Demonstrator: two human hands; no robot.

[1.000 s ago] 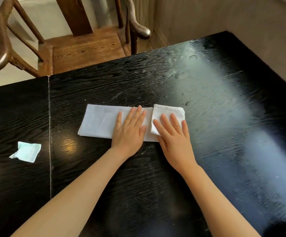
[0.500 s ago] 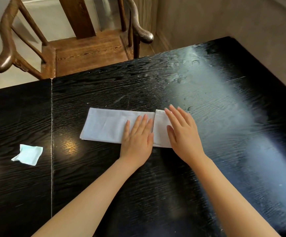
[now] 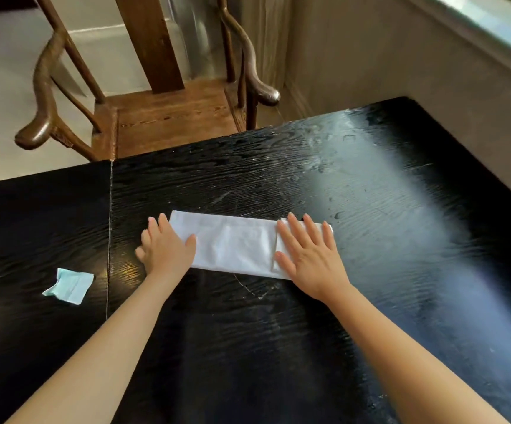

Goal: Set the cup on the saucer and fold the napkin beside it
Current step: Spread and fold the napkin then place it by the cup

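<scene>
A white napkin point(image 3: 235, 244) lies on the black table point(image 3: 370, 240) as a long folded strip, with its right end folded over into a small flap. My right hand point(image 3: 307, 255) rests flat, fingers spread, on that flap. My left hand point(image 3: 164, 247) lies flat on the strip's left end, partly over the table. Neither hand grips the cloth. No cup or saucer is in view.
A small crumpled pale-blue paper point(image 3: 70, 285) lies on the table's left panel, past a seam point(image 3: 108, 240). A wooden armchair point(image 3: 156, 117) stands at the far edge. A beige wall point(image 3: 401, 65) runs along the right side.
My left hand has slid from the napkin's middle to its left end. My right hand stays pressed on the folded right flap. The view has tilted up a little.
</scene>
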